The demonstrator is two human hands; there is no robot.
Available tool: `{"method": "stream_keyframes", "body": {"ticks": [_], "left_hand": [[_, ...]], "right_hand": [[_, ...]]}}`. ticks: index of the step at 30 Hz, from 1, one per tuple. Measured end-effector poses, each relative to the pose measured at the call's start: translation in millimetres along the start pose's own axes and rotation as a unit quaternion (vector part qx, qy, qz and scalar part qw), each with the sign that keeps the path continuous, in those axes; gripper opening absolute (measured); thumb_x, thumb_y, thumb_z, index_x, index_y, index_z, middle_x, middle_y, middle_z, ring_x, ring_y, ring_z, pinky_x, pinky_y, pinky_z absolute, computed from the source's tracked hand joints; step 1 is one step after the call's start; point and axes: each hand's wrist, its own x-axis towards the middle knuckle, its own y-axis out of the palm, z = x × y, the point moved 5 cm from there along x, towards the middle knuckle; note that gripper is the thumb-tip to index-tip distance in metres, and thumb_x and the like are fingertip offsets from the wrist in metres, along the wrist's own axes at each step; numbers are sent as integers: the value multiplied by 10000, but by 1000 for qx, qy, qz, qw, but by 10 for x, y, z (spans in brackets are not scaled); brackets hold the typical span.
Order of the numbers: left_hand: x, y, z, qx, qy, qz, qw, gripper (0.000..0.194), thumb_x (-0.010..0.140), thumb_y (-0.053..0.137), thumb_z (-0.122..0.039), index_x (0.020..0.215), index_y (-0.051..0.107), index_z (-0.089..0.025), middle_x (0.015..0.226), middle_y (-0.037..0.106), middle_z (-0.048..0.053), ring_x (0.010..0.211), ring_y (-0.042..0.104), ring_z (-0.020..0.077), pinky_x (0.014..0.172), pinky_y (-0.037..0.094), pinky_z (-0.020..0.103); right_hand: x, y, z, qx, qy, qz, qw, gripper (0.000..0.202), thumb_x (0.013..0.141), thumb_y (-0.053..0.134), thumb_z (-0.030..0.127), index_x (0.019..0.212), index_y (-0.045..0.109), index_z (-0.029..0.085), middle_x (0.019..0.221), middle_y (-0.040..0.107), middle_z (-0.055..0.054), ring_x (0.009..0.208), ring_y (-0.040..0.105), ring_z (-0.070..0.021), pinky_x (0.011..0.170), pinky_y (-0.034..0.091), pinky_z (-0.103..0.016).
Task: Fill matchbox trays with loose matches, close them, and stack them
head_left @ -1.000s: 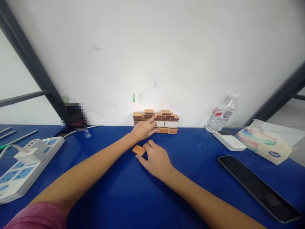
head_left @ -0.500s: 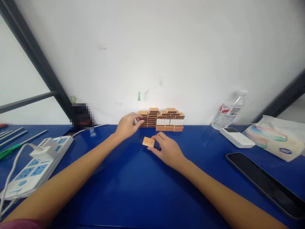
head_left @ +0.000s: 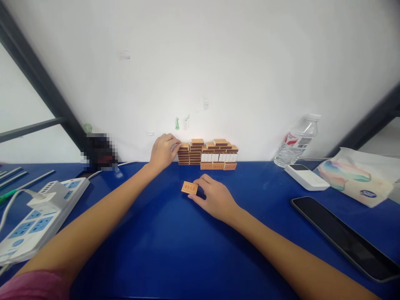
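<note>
Blue tabletop (head_left: 175, 250) runs from the white wall to the bottom edge of the view, and a pixelated dark patch (head_left: 99, 152) at the wall hides whatever stands there. The print on the loose matchbox (head_left: 189, 188) is too small to read; it lies flat on the bare blue, well in front of the matchbox stack (head_left: 208, 154) built against the wall. The right hand (head_left: 215, 199) rests just beside this box, fingers curled, fingertips touching its right edge and closing on nothing. The left hand (head_left: 162, 151) is at the left end of the stack, fingers bent against the top boxes; whether it pinches one cannot be told. Broad open surface lies between the two forearms and toward the near edge. On the left a white power strip (head_left: 34, 216) with a plug in it is cut by the frame; thin rods (head_left: 21, 177) lie behind it. On the right stand a plastic water bottle (head_left: 295, 143), a white remote-like device (head_left: 304, 177), a tissue pack (head_left: 353, 181) and a dark phone (head_left: 343, 237), partly cut off, all well apart from both hands.
</note>
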Motion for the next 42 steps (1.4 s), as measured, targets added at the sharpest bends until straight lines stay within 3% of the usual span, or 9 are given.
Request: {"method": "stream_keyframes", "body": {"ticks": [8, 12, 20, 24, 27, 31, 34, 38, 42], "left_hand": [[-223, 287, -548, -138, 67, 161, 975, 88, 928, 681, -217, 930, 769, -221, 882, 748, 10, 749, 669, 142, 700, 522, 263], [-183, 280, -483, -159, 17, 163, 974, 143, 933, 688, -274, 839, 771, -205, 757, 750, 12, 664, 668, 150, 627, 502, 266], [-357, 149, -339, -177, -47, 145, 972, 153, 941, 671, -316, 975, 774, -208, 925, 782, 46, 815, 699, 185, 722, 526, 297], [-454, 134, -397, -215, -31, 227, 949, 288, 958, 656, -437, 1069, 772, -199, 932, 784, 44, 777, 688, 174, 671, 509, 273], [-503, 127, -448, -252, -2, 308, 918, 356, 992, 594, -484, 952, 801, -197, 794, 763, 17, 688, 660, 147, 624, 478, 249], [-478, 84, -442, -283, 3, 338, 898, 308, 961, 651, -458, 1044, 812, -209, 914, 792, 36, 774, 683, 159, 676, 497, 257], [-340, 16, -363, -290, -22, 303, 908, 282, 900, 733, -425, 1068, 812, -212, 983, 803, 57, 838, 710, 186, 722, 530, 286], [20, -202, -91, -209, -81, 120, 967, 242, 876, 755, -407, 999, 819, -208, 971, 806, 57, 789, 703, 187, 741, 551, 319], [312, -252, 106, -130, -67, 48, 988, 191, 902, 731, -361, 1003, 818, -223, 1054, 796, 52, 806, 708, 190, 776, 564, 335]], "right_hand": [[-24, -15, 43, -43, -20, 23, 999, 273, 978, 679, 427, 1085, 686, 177, 1087, 666, -73, 861, 672, -207, 686, 496, -337], [-42, -20, 124, -54, -37, 35, 997, 305, 975, 683, 426, 1115, 675, 155, 1101, 670, -78, 828, 667, -202, 666, 485, -340], [-71, 9, 183, -58, -46, 45, 996, 290, 982, 673, 433, 1066, 676, 156, 1063, 675, -72, 784, 653, -185, 647, 470, -324], [-58, -2, 137, -61, -38, 21, 997, 275, 968, 702, 389, 1119, 664, 163, 1088, 674, -79, 860, 674, -209, 659, 492, -327], [-34, -33, 77, -57, -24, -11, 998, 301, 959, 725, 350, 1193, 644, 179, 1095, 673, -72, 897, 685, -216, 646, 495, -317], [-14, -98, 17, -52, -8, -65, 996, 312, 939, 749, 374, 1175, 645, 197, 1096, 682, -67, 895, 698, -228, 634, 500, -319], [-12, -158, 0, -49, 5, -107, 993, 364, 965, 714, 365, 1269, 613, 192, 1160, 685, -85, 841, 700, -217, 630, 513, -325], [-13, -198, -16, -42, 24, -133, 990, 318, 1010, 631, 316, 1294, 608, 174, 1210, 676, -102, 778, 693, -191, 641, 535, -329], [-13, -167, -16, -48, 14, -122, 991, 232, 1020, 580, 260, 1223, 650, 172, 1161, 676, -89, 758, 685, -175, 640, 540, -323]]}}
